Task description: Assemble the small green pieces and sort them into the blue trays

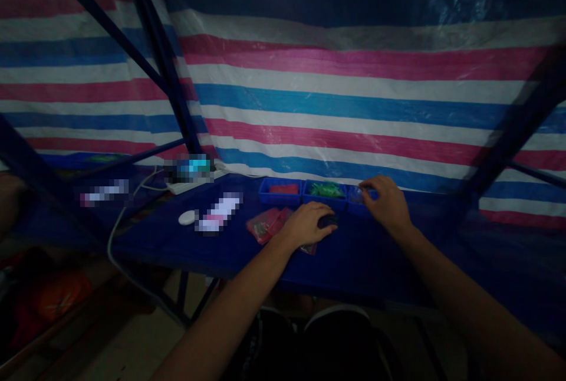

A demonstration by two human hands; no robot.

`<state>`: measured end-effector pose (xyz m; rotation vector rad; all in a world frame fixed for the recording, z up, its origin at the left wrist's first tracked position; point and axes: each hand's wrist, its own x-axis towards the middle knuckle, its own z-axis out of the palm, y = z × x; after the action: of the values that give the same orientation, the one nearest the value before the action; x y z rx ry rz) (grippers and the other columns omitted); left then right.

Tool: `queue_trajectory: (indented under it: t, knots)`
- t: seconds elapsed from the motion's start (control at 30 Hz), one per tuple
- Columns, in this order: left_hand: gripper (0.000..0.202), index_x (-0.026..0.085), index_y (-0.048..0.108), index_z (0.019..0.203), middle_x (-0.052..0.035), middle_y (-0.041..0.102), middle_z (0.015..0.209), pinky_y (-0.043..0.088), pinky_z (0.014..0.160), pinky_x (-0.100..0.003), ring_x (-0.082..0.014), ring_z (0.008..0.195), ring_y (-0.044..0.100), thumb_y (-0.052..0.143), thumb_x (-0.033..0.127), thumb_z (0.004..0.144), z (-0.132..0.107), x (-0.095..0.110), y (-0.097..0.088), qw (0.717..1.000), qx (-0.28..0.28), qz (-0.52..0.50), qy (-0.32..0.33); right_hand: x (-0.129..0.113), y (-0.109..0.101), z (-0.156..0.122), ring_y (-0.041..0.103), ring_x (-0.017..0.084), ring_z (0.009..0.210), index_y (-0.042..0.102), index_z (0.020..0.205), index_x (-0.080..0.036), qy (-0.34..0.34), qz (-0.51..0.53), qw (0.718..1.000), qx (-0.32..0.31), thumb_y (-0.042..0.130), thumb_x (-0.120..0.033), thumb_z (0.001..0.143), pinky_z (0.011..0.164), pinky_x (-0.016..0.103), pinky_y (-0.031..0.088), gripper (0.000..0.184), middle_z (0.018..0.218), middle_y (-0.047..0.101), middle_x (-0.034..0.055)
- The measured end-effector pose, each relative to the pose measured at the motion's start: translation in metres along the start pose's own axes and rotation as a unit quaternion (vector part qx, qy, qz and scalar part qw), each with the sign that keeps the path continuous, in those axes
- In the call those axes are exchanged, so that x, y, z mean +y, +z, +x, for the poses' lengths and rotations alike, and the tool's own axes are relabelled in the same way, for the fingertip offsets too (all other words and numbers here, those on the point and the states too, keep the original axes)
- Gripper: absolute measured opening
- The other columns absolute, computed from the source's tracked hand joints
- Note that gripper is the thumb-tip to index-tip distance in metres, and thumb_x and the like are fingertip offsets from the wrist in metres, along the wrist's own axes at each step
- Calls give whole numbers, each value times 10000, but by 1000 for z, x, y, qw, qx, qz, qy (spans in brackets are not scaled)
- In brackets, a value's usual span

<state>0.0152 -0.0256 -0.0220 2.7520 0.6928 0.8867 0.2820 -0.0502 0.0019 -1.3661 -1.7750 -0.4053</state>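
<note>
My left hand (pixel 309 225) rests palm down on the blue table (pixel 354 257). Its thumb and fingers are apart, with a dark patch between them that I cannot make out. Under and beside it lie pink-red plastic bags (pixel 264 225) with small contents. My right hand (pixel 389 204) reaches to the rightmost blue bin (pixel 357 207), which holds clear, small pieces. Its thumb and fingertips come together at the bin; what they pinch is too small to tell. Next to it stand a blue bin (pixel 313 197) of green pieces (pixel 326 189) and one with red pieces (pixel 283 190).
Left of the bags lie a phone-like blurred device (pixel 220 213) and a round white object (pixel 187 217). A white power strip (pixel 194 180) and grey cable (pixel 115 239) are farther left. Blue metal posts (pixel 170 86) and a striped sheet (pixel 354 98) enclose the table. Another person's arm (pixel 9 201) shows at left.
</note>
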Motion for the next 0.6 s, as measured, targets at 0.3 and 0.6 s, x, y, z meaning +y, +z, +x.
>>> queue_trajectory:
  t: [0.3,0.6]
  knots:
    - [263,240,762,1145,-68,764,1152,501,991,-354,-223,1089,699,677,362,929,1,-6,3,999,-43,3,5,12,14,-7,706,280,809,755,786,-240,38,-42,990,-126,549,-600,948,799,396,498,445,826,765,109]
    - [244,233,750,1132,-53,776,1076,534,955,-349,-218,1008,717,633,210,919,2,-1,-2,999,1,7,-39,-17,4,-2,664,309,958,726,911,-248,-23,25,999,-39,507,-514,1001,922,466,502,356,944,749,106]
